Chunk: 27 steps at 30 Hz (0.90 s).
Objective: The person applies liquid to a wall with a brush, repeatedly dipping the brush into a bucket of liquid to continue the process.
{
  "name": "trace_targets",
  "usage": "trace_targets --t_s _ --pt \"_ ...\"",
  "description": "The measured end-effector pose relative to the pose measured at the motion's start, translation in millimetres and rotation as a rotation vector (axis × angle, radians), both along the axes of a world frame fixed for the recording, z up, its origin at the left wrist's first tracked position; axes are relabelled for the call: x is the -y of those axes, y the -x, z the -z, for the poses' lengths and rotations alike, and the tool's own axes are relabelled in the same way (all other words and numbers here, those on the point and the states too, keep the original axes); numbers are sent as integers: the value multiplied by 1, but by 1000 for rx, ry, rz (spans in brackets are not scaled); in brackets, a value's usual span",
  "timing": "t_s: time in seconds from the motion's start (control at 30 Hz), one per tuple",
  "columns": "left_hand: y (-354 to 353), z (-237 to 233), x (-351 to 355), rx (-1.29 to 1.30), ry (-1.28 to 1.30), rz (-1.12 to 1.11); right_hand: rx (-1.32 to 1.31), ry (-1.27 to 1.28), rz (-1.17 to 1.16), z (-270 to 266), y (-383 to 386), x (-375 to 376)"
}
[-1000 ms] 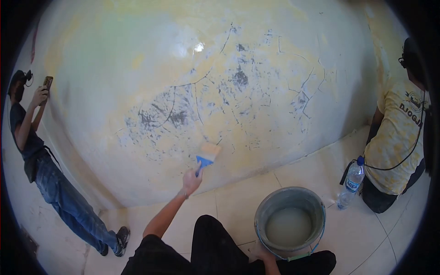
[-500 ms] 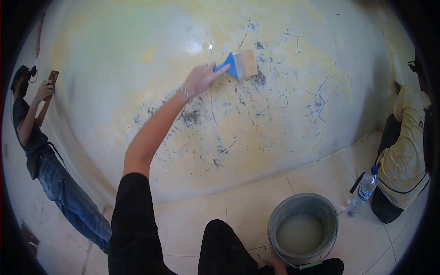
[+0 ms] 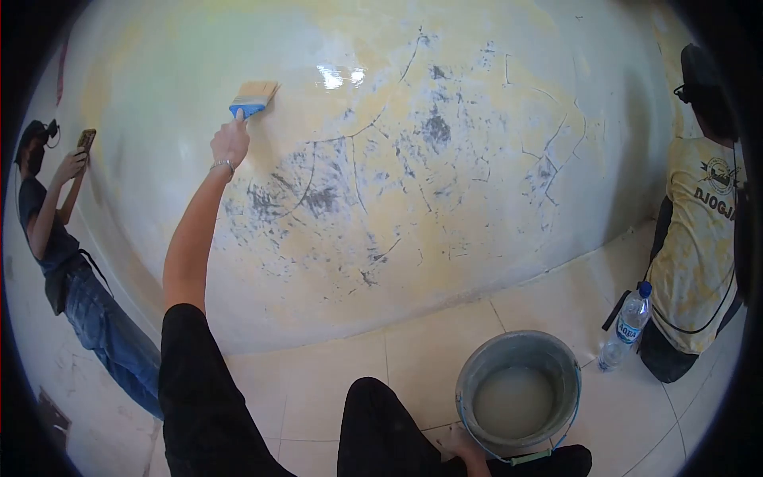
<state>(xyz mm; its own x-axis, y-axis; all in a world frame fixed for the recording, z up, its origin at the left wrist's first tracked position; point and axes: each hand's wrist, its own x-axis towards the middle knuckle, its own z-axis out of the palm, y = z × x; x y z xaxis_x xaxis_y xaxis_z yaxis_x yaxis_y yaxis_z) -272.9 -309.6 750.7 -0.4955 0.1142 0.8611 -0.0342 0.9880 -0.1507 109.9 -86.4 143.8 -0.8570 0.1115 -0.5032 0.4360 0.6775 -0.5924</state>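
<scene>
My left hand is closed around the blue handle of a wide paintbrush, arm stretched up to the wall. The brush's pale bristles point up and lie at the wall, left of its cracked, dark-flecked patches. Low in the view, my right hand is beside the lower left side of a grey bucket; its fingers are small and partly hidden, so I cannot make out whether they grip anything. Cloudy pale liquid stands in the bucket, and its wire handle with a green grip hangs down in front.
A plastic water bottle stands on the tiled floor right of the bucket. At the right edge a person in a yellow patterned shirt sits close to the wall. On the left another person stands holding up a phone.
My left hand has swept the paintbrush left across the wall, and the brush has turned from pointing right to pointing up. My right hand stays by the bucket. The person at right sits more upright.
</scene>
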Motion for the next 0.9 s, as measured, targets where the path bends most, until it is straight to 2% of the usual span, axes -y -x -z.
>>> trace_targets --t_s 0.03,0.07,0.1,0.17,0.23,0.37,0.43,0.53,0.57,0.6,0.67,0.73,0.8,0.9 --pt "4 0 -4 -9 -96 46 52 38 2 0 2 -1" --pt "13 1 -15 -19 -192 93 -78 -47 8 30 6 2" --pt "24 1 -26 -29 -287 139 -209 -129 13 89 10 8" --pt "63 0 -48 -52 -354 229 -309 -210 2 108 14 10" --pt "37 18 -94 -43 -437 305 -265 -210 -24 89 10 8" --pt "32 83 -156 -30 -93 472 -283 -220 -45 102 14 5" --pt "27 112 -177 74 188 428 -258 -202 -34 99 12 6" --pt "49 137 -181 -33 619 675 -301 -147 -63 102 10 1" --pt "45 136 -181 10 647 631 -371 -176 -39 118 12 1" --pt "41 130 -176 17 614 582 -442 -207 -16 136 14 3" --pt "33 111 -155 30 548 485 -472 -236 -8 139 13 2" --pt "36 90 -125 1 243 427 -391 -226 -43 76 3 1" --pt "65 83 -93 -67 -295 368 -311 -190 -29 58 2 3" --pt "42 92 -74 -56 -600 235 -245 -131 -18 49 4 4"
